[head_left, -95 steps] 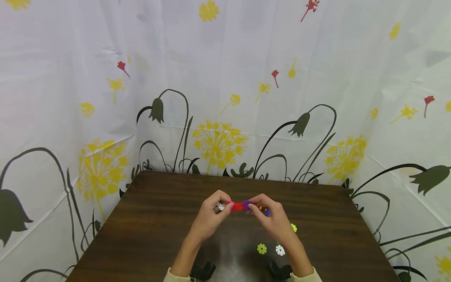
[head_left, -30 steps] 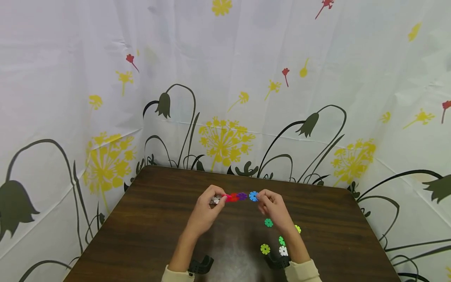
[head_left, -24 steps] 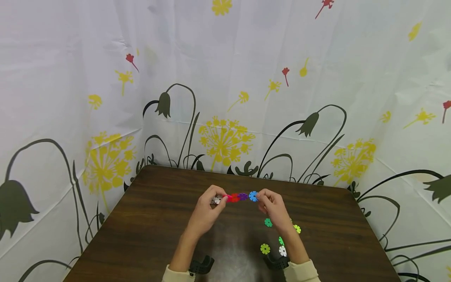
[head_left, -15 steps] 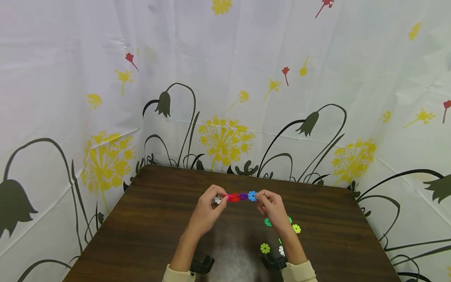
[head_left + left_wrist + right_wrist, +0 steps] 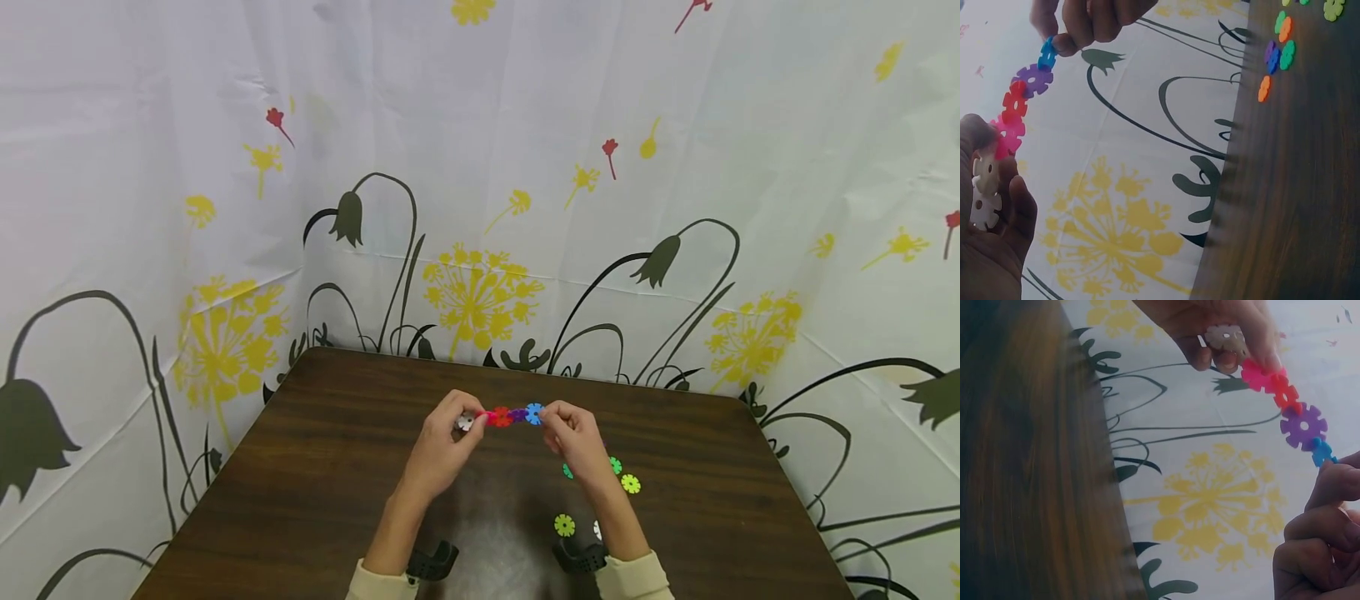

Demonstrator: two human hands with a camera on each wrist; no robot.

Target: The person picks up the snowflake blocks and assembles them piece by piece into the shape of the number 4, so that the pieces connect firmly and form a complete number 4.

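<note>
Above the table, my left hand point(image 5: 442, 442) pinches the pink disc point(image 5: 1010, 132) of a chain of notched plastic flower discs. A white disc point(image 5: 985, 206) and a greyish one sit at the chain's near end, partly behind the left fingers. Beyond the pink come a red disc point(image 5: 1015, 103) and a purple disc point(image 5: 1035, 79), each slotted edge to edge. My right hand point(image 5: 572, 433) pinches a blue disc point(image 5: 1321, 452) between thumb and forefinger. Its rim meets the purple disc's notched edge, the two standing at an angle to each other.
Loose discs lie on the brown table point(image 5: 337, 467) under and beside the right forearm: a yellow-green disc point(image 5: 565, 525), a yellow disc point(image 5: 631, 484), a green disc point(image 5: 615, 465) and others partly covered. An orange disc point(image 5: 1264, 89) lies nearer the far edge. A patterned curtain point(image 5: 480, 125) hangs behind.
Earlier my right hand held the chain's purple end. A second ago it held the blue disc apart from the purple; since then it has moved left until the two meet. The left hand keeps its pinch.
</note>
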